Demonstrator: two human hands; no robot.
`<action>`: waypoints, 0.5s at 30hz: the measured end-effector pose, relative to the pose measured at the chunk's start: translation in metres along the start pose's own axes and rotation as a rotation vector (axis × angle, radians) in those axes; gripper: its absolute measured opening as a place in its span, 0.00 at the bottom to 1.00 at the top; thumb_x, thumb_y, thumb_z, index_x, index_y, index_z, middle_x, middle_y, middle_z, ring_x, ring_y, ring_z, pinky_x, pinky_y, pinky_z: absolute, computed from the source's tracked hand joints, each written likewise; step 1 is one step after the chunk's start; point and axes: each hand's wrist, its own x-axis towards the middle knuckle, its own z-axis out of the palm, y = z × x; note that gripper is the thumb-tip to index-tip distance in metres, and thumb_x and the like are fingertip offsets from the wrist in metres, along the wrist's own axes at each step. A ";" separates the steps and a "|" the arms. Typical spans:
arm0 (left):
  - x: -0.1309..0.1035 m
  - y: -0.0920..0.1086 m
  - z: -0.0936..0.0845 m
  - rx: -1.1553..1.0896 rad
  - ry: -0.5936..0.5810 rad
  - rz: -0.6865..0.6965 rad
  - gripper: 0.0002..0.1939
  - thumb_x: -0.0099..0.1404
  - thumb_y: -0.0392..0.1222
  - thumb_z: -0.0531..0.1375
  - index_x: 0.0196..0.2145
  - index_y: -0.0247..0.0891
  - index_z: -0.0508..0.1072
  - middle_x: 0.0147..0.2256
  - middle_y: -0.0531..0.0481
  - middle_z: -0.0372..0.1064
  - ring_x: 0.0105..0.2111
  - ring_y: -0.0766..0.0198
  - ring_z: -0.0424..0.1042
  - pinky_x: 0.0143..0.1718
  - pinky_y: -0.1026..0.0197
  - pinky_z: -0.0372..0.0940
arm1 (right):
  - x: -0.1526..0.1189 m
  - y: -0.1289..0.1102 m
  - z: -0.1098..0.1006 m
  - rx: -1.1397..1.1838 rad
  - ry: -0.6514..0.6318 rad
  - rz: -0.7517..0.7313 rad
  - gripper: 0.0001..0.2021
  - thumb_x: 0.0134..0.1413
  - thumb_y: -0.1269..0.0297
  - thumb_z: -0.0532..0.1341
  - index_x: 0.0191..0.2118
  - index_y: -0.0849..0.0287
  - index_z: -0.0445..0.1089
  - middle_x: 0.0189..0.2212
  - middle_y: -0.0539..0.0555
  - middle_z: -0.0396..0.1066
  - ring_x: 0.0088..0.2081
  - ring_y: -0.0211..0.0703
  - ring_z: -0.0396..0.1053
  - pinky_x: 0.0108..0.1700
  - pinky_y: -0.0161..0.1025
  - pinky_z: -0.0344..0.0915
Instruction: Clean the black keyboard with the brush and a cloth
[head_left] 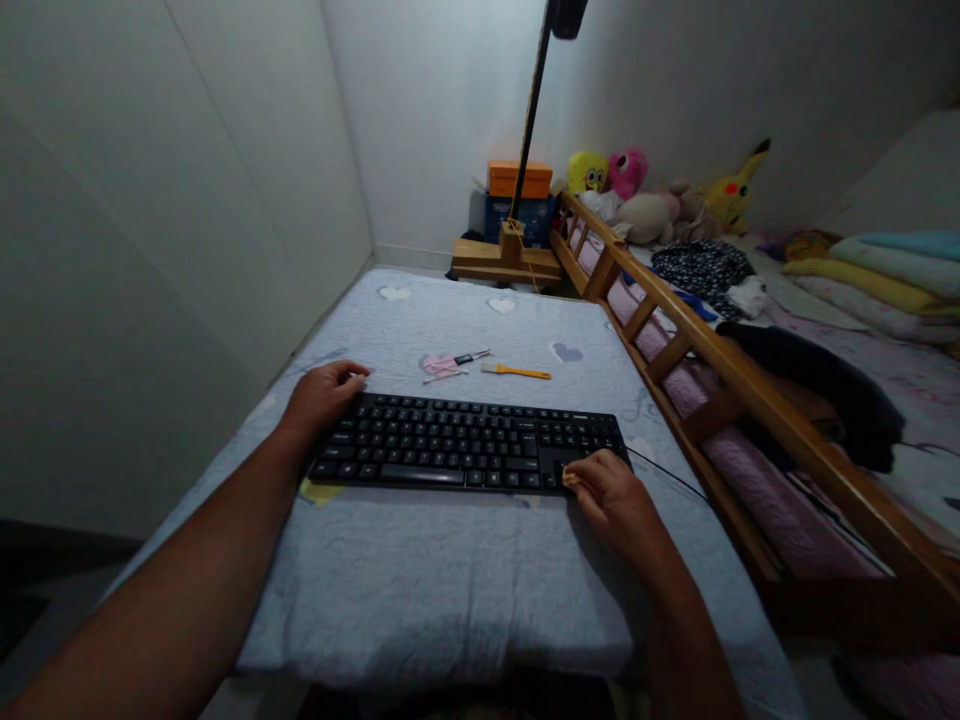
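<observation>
A black keyboard (442, 440) lies flat on a pale blue cloth with heart prints. At its far left corner rests my left hand (324, 398), fingers bent around the edge and holding it. My right hand (611, 490) is closed over the lower right keys, pinching a small yellowish-tan cloth or sponge piece (571, 477) against them. Behind the keyboard lie a brush with a yellow handle (525, 373), a small black-handled tool with a metal tip (472, 357) and a thin white swab-like stick (446, 376).
The keyboard's cable (667, 472) runs right toward a wooden bed rail (675, 330). Beyond the rail are plush toys, folded bedding and a person partly hidden under dark fabric. A wooden stand (510, 255) with a black pole and an orange box (519, 179) stand at the back.
</observation>
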 end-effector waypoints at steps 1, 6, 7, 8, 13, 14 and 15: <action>0.000 0.000 0.000 -0.001 0.001 -0.001 0.25 0.54 0.53 0.55 0.44 0.37 0.79 0.31 0.49 0.76 0.30 0.56 0.71 0.32 0.59 0.62 | 0.000 0.002 0.000 -0.007 0.007 0.003 0.11 0.59 0.73 0.57 0.39 0.60 0.77 0.36 0.57 0.70 0.40 0.48 0.70 0.44 0.44 0.67; 0.000 0.001 0.001 0.004 0.006 -0.007 0.24 0.54 0.53 0.56 0.42 0.37 0.79 0.29 0.49 0.75 0.29 0.57 0.71 0.33 0.59 0.62 | -0.003 0.012 -0.004 -0.038 0.038 0.028 0.10 0.59 0.73 0.57 0.39 0.60 0.77 0.36 0.57 0.70 0.39 0.48 0.70 0.43 0.44 0.67; 0.000 0.001 0.000 0.004 0.007 -0.006 0.24 0.54 0.53 0.56 0.42 0.37 0.79 0.29 0.49 0.75 0.29 0.57 0.71 0.33 0.59 0.62 | -0.004 0.014 -0.005 -0.037 0.041 0.029 0.10 0.59 0.73 0.57 0.38 0.60 0.77 0.35 0.57 0.70 0.39 0.48 0.70 0.43 0.44 0.67; 0.000 0.002 0.000 0.005 0.008 -0.005 0.24 0.54 0.54 0.55 0.42 0.37 0.79 0.29 0.49 0.75 0.29 0.57 0.71 0.32 0.59 0.61 | -0.004 0.016 -0.007 -0.036 0.046 0.029 0.10 0.59 0.73 0.57 0.38 0.60 0.77 0.35 0.57 0.70 0.39 0.48 0.70 0.43 0.44 0.67; -0.001 0.004 0.000 0.009 0.009 0.000 0.24 0.54 0.53 0.55 0.41 0.37 0.79 0.28 0.49 0.74 0.29 0.56 0.71 0.33 0.58 0.62 | -0.005 0.015 -0.010 -0.040 0.066 0.019 0.10 0.58 0.73 0.57 0.37 0.59 0.76 0.34 0.56 0.70 0.39 0.48 0.70 0.43 0.44 0.67; -0.001 0.004 0.000 0.007 0.008 0.001 0.24 0.54 0.53 0.55 0.41 0.37 0.79 0.29 0.49 0.75 0.30 0.56 0.71 0.34 0.58 0.62 | -0.004 0.013 -0.009 -0.034 0.061 0.013 0.10 0.59 0.73 0.57 0.37 0.59 0.76 0.34 0.56 0.70 0.39 0.48 0.70 0.43 0.44 0.67; -0.001 0.004 0.000 0.003 0.009 0.000 0.24 0.54 0.53 0.55 0.41 0.37 0.79 0.29 0.49 0.75 0.30 0.56 0.71 0.34 0.58 0.62 | -0.004 0.009 -0.008 -0.025 0.053 0.003 0.10 0.59 0.73 0.57 0.38 0.59 0.76 0.35 0.56 0.70 0.39 0.48 0.70 0.43 0.44 0.67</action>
